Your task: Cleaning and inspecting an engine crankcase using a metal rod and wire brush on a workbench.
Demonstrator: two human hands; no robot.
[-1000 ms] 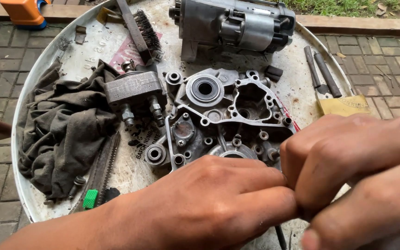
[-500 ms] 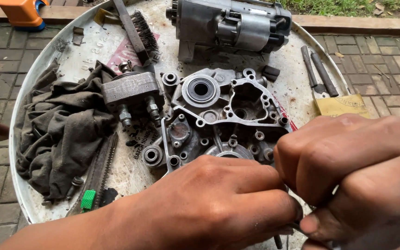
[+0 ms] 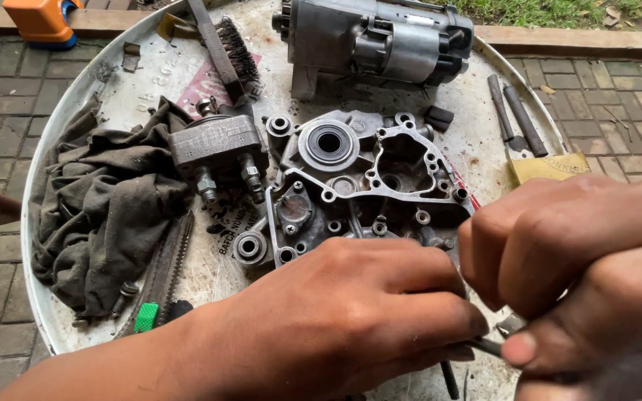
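A thin dark metal rod [image 3: 484, 346] is pinched between the left hand [image 3: 343, 319] and the right hand [image 3: 581, 275], just in front of the grey metal engine case [image 3: 369, 186]. It lies sideways, its long way running hand to hand. Both hands are closed on it.

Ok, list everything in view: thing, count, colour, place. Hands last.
round tray: one, white and grimy, on the brick paving
engine case half: one, grey metal, tray centre
starter motor: one, grey, tray top
rag: one, dark grey, tray left
wire brush: one, dark, upper tray
metal block with bolts: one, grey, beside the rag
saw blade: one, dark, green tip, below the rag
rods: two, dark, tray right
orange object: one, top left corner
thin tool: one, dark, between both hands
left hand: bottom centre
right hand: bottom right
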